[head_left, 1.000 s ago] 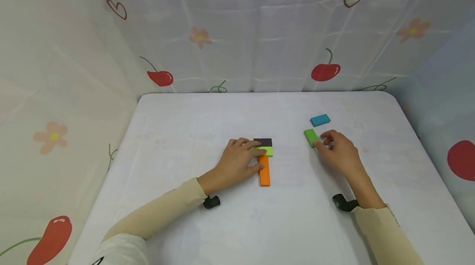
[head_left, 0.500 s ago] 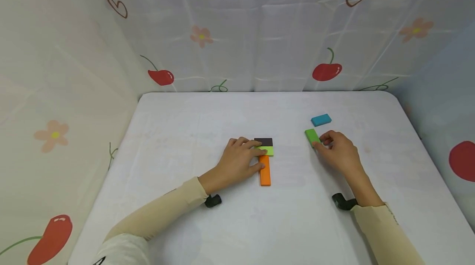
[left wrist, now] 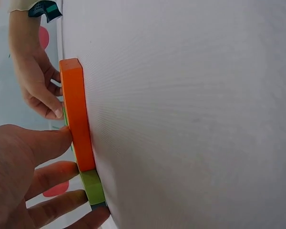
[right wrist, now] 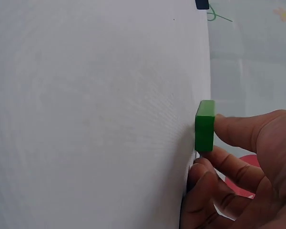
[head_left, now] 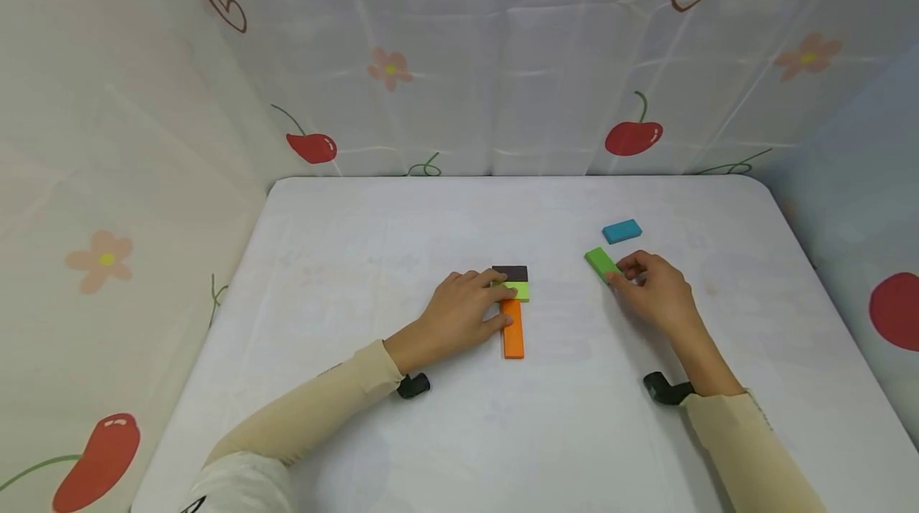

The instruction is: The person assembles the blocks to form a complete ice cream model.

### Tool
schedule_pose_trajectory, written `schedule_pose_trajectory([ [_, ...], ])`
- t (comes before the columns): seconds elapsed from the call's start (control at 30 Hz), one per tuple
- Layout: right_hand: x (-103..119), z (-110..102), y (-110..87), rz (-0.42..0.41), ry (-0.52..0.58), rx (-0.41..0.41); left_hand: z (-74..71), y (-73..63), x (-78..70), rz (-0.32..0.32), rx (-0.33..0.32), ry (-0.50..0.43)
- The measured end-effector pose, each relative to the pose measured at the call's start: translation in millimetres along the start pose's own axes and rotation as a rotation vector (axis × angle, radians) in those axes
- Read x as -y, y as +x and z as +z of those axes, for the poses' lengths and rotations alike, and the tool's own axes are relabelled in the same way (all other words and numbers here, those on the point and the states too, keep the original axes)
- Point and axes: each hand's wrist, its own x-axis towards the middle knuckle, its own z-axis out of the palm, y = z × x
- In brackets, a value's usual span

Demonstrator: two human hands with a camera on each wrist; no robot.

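Note:
My left hand (head_left: 459,309) lies against a row of flat blocks. Its thumb touches the orange block (head_left: 513,341) (left wrist: 76,114), while extended fingers reach over the light green block (head_left: 522,291) (left wrist: 92,187) and the black block (head_left: 510,274). The orange block points lengthwise toward me; the light green and black ones lie crosswise at its far end, side by side. To the right, my right hand (head_left: 660,293) pinches a green block (head_left: 600,262) (right wrist: 205,126) between thumb and forefinger, close to the tabletop. Its other fingers are curled beneath, as the right wrist view shows.
A blue block (head_left: 621,231) lies on the white table (head_left: 359,242) just beyond the green one. Patterned curtains (head_left: 495,58) hang behind the table and along both sides. Dark wrist cameras (head_left: 666,389) stick out below both sleeves.
The green block has turned slightly in my right hand, its far end swinging left. My left hand and the orange, light green, black and blue blocks stay essentially in place.

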Motion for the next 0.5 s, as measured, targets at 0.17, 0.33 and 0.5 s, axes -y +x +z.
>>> schedule_pose_trajectory([
  [0.17,-1.5,-0.5,2.9,-0.003,0.014,-0.002,0.4,-0.2,0.4,-0.001,0.003,-0.002],
  [0.33,-1.3,-0.4,4.6,0.006,0.023,0.013,2.2,-0.5,1.2,0.007,-0.013,-0.003],
  [0.5,-1.4,-2.1,8.9,0.015,0.039,0.044,2.4,-1.2,1.7,0.007,-0.014,-0.011],
])
